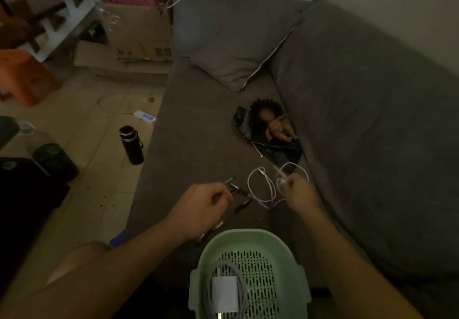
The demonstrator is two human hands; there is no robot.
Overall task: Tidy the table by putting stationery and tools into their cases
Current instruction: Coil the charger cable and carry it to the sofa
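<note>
Several dark pens [238, 190] lie on the grey sofa seat [193, 149]. My left hand [202, 204] reaches over them, its fingers curled round one or more pens. A white cable [263, 187] lies looped to the right of the pens. My right hand [299, 192] pinches part of that cable near its plug. Close to me stands a green perforated basket [248, 241] holding a white charger [224, 294] with a grey cord. More pens [211, 231] lie under my left wrist, partly hidden.
A doll [275, 125] lies on a dark shiny bag [278, 149] beyond the cable. A grey cushion [238, 40] leans at the sofa's far end. On the floor to the left stand a black bottle [131, 144], a power strip [145, 116], cardboard boxes [139, 33] and an orange stool [22, 75].
</note>
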